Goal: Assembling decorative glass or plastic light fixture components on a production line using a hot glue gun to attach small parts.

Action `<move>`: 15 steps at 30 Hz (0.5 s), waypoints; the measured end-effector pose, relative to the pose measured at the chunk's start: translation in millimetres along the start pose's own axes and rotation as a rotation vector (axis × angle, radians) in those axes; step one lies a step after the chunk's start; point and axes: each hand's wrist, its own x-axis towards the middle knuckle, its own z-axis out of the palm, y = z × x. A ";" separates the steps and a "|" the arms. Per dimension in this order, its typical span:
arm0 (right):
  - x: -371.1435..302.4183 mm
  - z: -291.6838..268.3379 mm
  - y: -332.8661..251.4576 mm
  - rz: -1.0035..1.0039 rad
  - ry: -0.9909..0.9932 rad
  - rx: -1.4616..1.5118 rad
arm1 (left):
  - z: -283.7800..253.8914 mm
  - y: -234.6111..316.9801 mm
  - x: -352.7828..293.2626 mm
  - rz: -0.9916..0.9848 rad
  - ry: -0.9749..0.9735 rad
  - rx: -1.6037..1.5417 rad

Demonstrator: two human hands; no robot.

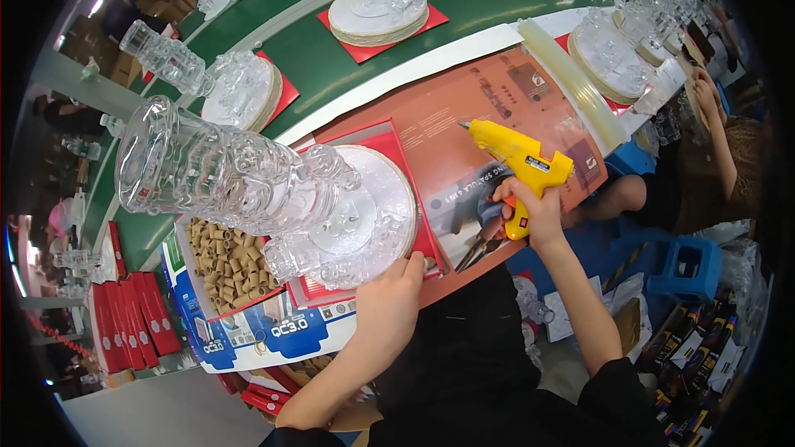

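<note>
In my right hand (540, 219) is a yellow hot glue gun (515, 153), gripped by its handle, its nozzle pointing up and left above the brown printed sheet. My left hand (389, 302) has its fingers bent against the near rim of a round white base (393, 178), with the fingertips partly hidden. That base rests in a shallow red box (401, 134). Several clear ribbed pieces are on it, among them a tall clear tower-like vessel (240, 170) leaning to the left in view. Smaller clear pieces (290, 258) sit around the base's edge.
Left of my left hand, a tray holds many short brown cardboard tubes (228, 269). Similar round bases with clear pieces (377, 21) sit on red squares along the green conveyor (306, 74). Clear strips (571, 79) lie at right. Another person (720, 157) sits there, near a blue stool (687, 269).
</note>
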 end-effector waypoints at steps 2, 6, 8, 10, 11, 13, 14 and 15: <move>0.5 -0.7 -0.3 -0.003 0.000 0.007 | 0.2 0.7 0.8 -0.003 -0.033 0.009; 1.0 1.5 2.3 -0.033 0.015 0.039 | 1.6 3.1 2.3 -0.016 -0.069 -0.004; 0.7 0.9 2.3 -0.033 0.019 0.036 | 1.5 4.6 3.5 -0.023 -0.078 -0.015; 0.7 0.0 2.0 -0.034 0.023 0.034 | -1.3 6.3 5.6 -0.031 -0.109 -0.021; 0.7 -1.1 1.6 -0.029 0.013 0.026 | -0.6 7.1 5.8 -0.029 -0.108 -0.020; 0.9 -1.7 1.9 -0.028 0.002 0.020 | 2.4 8.1 5.5 -0.050 -0.101 -0.015; 1.0 -1.4 2.8 -0.023 0.005 0.016 | 3.7 7.3 5.5 -0.049 -0.098 -0.013; 0.8 -0.8 3.1 -0.019 0.007 0.013 | 5.0 6.4 5.5 -0.065 -0.097 -0.022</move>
